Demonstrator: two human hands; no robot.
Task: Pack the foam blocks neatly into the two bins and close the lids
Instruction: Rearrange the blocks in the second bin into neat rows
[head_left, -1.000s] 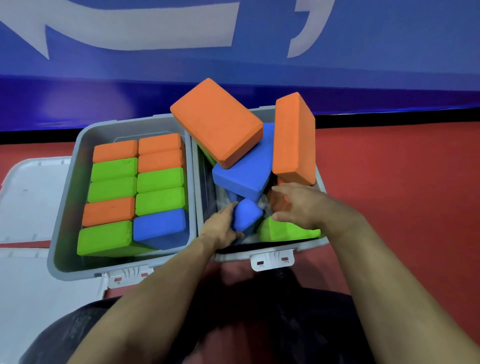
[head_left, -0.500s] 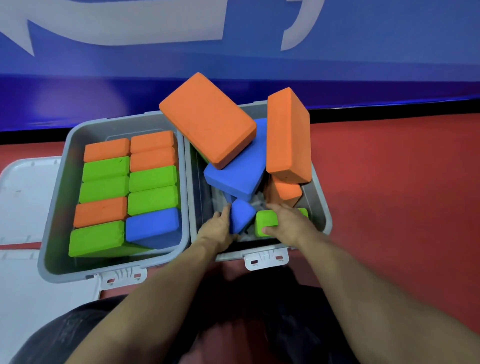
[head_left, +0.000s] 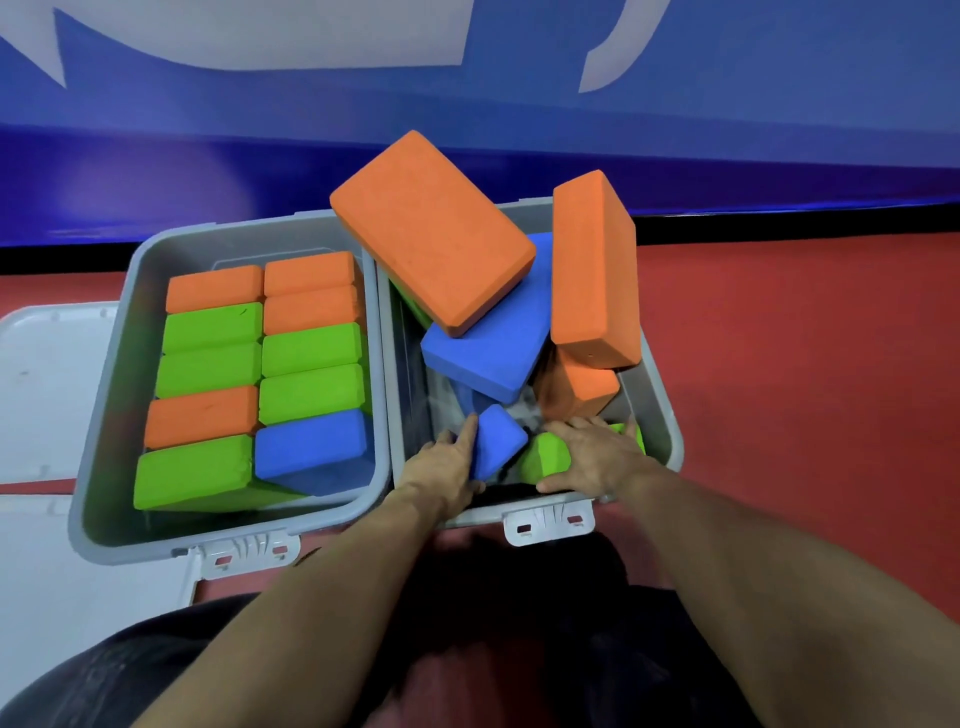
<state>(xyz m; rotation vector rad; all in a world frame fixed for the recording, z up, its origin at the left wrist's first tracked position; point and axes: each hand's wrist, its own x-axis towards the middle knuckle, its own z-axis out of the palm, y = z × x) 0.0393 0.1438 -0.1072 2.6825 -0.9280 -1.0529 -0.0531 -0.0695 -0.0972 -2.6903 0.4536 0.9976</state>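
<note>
Two grey bins stand side by side. The left bin (head_left: 98, 415) holds orange, green and blue foam blocks in two neat rows. In the right bin (head_left: 665, 431) the blocks lie jumbled: a big orange block (head_left: 431, 228) rests on a blue block (head_left: 493, 338), and another orange block (head_left: 592, 270) stands on end. My left hand (head_left: 447, 467) grips a small blue block (head_left: 496, 441) near the front wall. My right hand (head_left: 597, 457) lies over a green block (head_left: 545, 457), fingers closed around it.
White lids (head_left: 41, 374) lie on the red floor (head_left: 805, 364) left of the bins. White latches (head_left: 548, 522) hang on the front walls. A blue wall (head_left: 727, 130) rises right behind the bins. My dark-clothed lap is just below the bins.
My right hand has pulled the green block toward the front wall and now covers more of it. My left hand keeps its hold on the small blue block.
</note>
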